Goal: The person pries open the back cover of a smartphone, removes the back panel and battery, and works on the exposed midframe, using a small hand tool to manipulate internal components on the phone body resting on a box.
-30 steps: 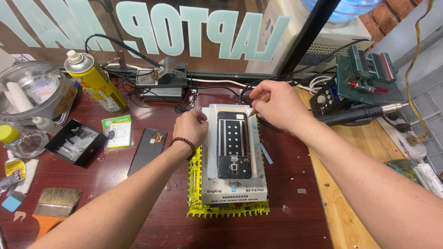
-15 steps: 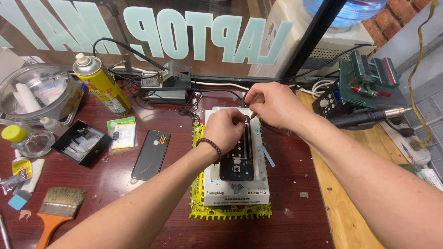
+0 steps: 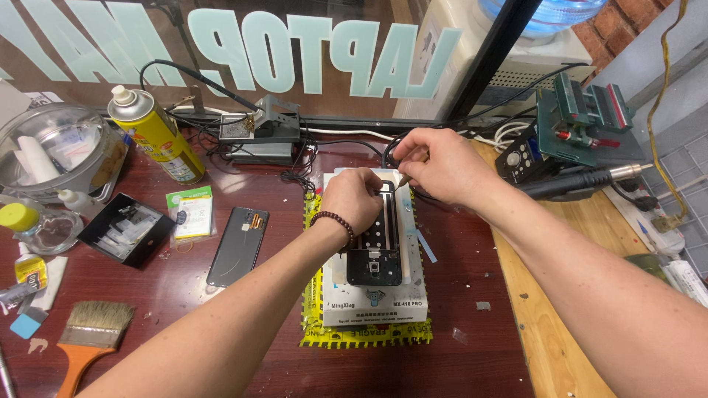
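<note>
1. I am pressing my left hand (image 3: 356, 199) down on the open black phone (image 3: 375, 247), and my fingers are curling over its top part.
2. The phone is lying flat on a white pad (image 3: 376, 306), and the pad is sitting on a yellow mat (image 3: 365, 335) in the middle of the dark red counter (image 3: 258, 332).
3. My right hand (image 3: 435, 166) is hanging just above the top end of the phone, and my fingers are pinching a thin pointed tool (image 3: 402, 179).
4. The tip of the tool is pointing down at the top edge of the phone, right beside my left fingers.
5. A grey phone back cover (image 3: 237, 245) is lying to the left of the pad, a bit apart from it.
6. A yellow spray can (image 3: 156, 135) is standing farther back on the left.
7. A brush (image 3: 88, 335) with an orange handle is lying near the front left corner.
</note>
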